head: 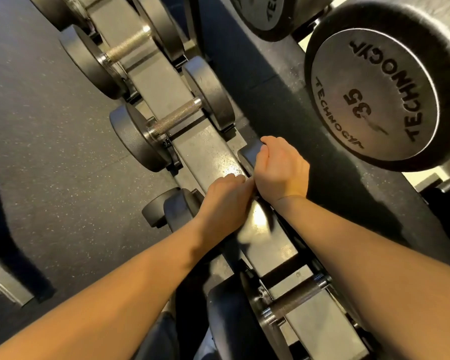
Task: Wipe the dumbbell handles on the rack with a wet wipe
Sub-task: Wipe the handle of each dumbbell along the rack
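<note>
Both of my hands are on one small black dumbbell on the lower rack rail (pixel 205 154). My left hand (pixel 225 201) is curled over its handle, which is hidden beneath the hand. A blurred white wet wipe (pixel 252 229) trails out from under that hand. My right hand (pixel 281 167) grips the dumbbell's far head (pixel 248 155). The near head (pixel 176 211) shows to the left of my left wrist.
Further dumbbells sit on the same rail, with bare knurled handles ahead (pixel 174 120), farther ahead (pixel 127 46) and closer to me (pixel 296 297). A large dumbbell marked 35 (pixel 374 100) overhangs on the upper tier at right. Speckled rubber floor (pixel 50 152) lies to the left.
</note>
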